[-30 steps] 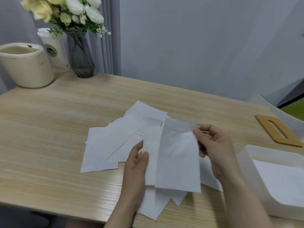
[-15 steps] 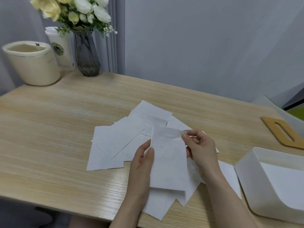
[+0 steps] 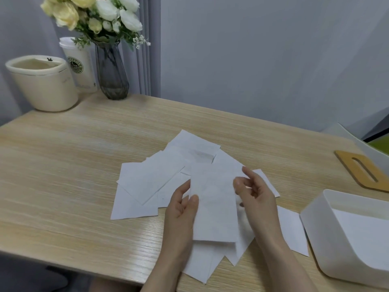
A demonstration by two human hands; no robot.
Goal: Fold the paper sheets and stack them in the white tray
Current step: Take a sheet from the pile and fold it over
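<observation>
The left hand point(image 3: 181, 216) pinches the left edge of a folded sheet point(image 3: 214, 205), thumb on top and fingers beneath, holding it just above the pile point(image 3: 151, 182) at the middle of the table point(image 3: 63, 165). The right hand point(image 3: 256, 194) sits at the sheet's upper right corner with fingers curled; thumb and forefinger appear to nip that corner, though the contact is blurred. The sheet looks doubled over, its fold at the near end, so this one seems folded or nearly so and not yet put away.

The tray point(image 3: 315, 232) stands at 4 o'clock from the hands, near the table's edge, with what looks like at least one white sheet lying inside; how many cannot be told. Most of the work is left: the pile holds many overlapping flat sheets, spreading from 10 o'clock round to 6 o'clock of the hands, and one lies just beside the tray.

At 10 o'clock, far back, stand a cream pot point(image 3: 42, 83), a paper cup point(image 3: 79, 66) and a vase point(image 3: 111, 72) of flowers. A wooden lid point(image 3: 362, 171) with a slot lies at 2 o'clock. Nothing stands between the hands and the tray; the loose sheets underneath could slide.
</observation>
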